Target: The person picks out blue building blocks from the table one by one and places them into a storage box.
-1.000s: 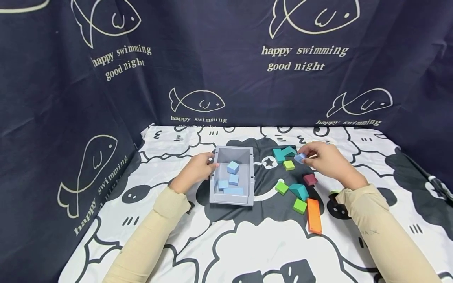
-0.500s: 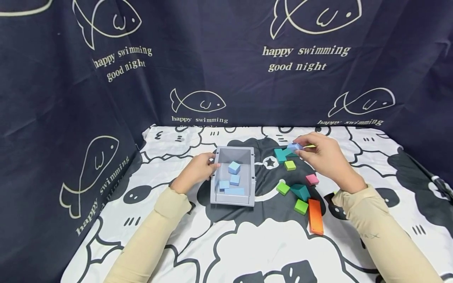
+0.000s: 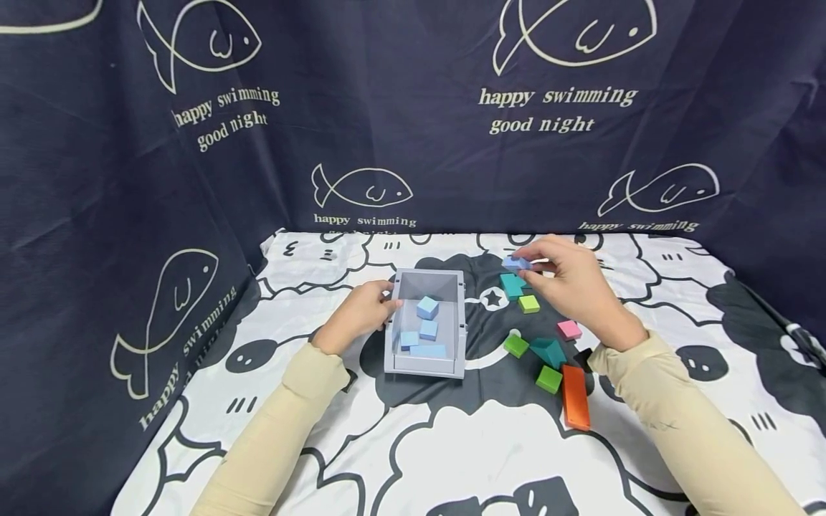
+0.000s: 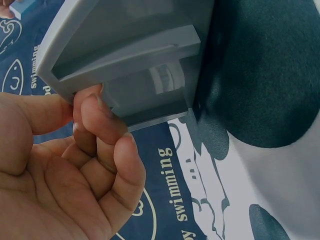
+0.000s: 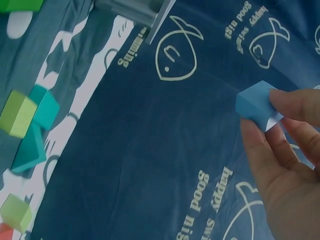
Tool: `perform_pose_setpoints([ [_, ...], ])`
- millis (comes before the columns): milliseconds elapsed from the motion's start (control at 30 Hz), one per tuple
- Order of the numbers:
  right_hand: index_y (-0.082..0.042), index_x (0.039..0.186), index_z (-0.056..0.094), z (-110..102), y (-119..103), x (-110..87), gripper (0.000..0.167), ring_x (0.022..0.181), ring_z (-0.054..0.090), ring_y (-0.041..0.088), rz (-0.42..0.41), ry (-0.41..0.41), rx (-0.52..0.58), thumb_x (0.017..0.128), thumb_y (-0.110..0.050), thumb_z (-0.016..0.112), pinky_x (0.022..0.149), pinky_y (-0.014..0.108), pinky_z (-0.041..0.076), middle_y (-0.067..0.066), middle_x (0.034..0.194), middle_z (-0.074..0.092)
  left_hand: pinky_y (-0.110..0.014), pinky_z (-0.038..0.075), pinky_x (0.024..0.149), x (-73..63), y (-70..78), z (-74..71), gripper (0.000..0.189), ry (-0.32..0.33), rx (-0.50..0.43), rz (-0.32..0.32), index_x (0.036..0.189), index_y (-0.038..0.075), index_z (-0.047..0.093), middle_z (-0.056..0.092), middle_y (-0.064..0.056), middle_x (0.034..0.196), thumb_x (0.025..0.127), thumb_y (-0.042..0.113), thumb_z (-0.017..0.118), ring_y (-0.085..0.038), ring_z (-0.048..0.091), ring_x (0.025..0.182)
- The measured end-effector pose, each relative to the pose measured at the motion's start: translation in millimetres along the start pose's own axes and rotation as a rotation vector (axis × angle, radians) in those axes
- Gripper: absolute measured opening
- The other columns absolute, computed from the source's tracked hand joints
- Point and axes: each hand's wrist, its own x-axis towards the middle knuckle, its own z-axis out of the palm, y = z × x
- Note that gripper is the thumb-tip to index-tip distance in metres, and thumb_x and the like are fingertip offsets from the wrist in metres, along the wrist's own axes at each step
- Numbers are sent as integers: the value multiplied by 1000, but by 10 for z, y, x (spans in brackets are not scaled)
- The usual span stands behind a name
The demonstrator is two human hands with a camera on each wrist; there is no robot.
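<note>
A grey plastic box [image 3: 413, 283] stands on the patterned cloth, its top open. My left hand [image 3: 361, 315] grips its left wall, thumb over the rim; in the left wrist view the fingers of the left hand [image 4: 95, 170] curl against the box's side [image 4: 135, 60]. Inside lie several light blue blocks, among them a cube [image 3: 427, 308] and a flat oblong one [image 3: 428, 350]. Between thumb and fingertips, my right hand [image 3: 571, 283] pinches another blue block [image 3: 515, 263], seen raised over the cloth in the right wrist view, where the block [image 5: 257, 105] shows an angled side.
Right of the box lie teal blocks [image 3: 513, 287], a yellow-green block [image 3: 528, 304], a pink block [image 3: 568, 330], two green blocks [image 3: 548, 379], a teal wedge [image 3: 548, 352] and a long orange block [image 3: 576, 398]. A dark fish-print curtain [image 3: 445, 150] hangs behind the table.
My right hand has lifted the blue block and carried it left, toward the box, passing over the teal blocks. The left hand and the box have stayed in place.
</note>
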Motion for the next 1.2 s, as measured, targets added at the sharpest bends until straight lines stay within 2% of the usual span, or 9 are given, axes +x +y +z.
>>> perform_pose_setpoints([
  [167,-6,104,73,109,-80,33,29,90,66,13,-65,-50,50,80,11,76,77,18,54,1,100,66,-41,52,80,3,-2,14,50,0,2,-2,141,-3,50,68,-8,85,100,23,62,-16,65,58],
  [367,-8,104,73,254,-166,76,29,88,68,14,-134,-88,57,81,9,75,79,30,57,1,103,68,-40,52,79,10,-14,20,49,5,10,8,141,-3,50,66,-7,80,101,23,61,-15,64,56],
  [633,-8,105,73,479,-256,117,26,84,70,14,-166,-176,77,84,7,74,75,30,58,2,102,70,-40,52,79,2,-10,17,50,7,15,13,141,-3,51,66,-6,79,100,24,61,-14,63,56],
  [933,-10,107,74,790,-299,94,24,86,65,11,-238,-338,50,86,2,74,73,31,56,-1,104,69,-38,53,76,5,-14,12,49,12,20,18,140,-3,52,67,-5,76,100,24,62,-15,65,56],
  [1200,-8,105,75,1009,-344,23,21,85,61,9,-304,-561,-22,85,-1,73,76,27,53,-2,99,65,-33,52,66,21,-28,15,48,4,18,12,138,-3,53,66,-5,75,100,26,63,-16,66,57],
])
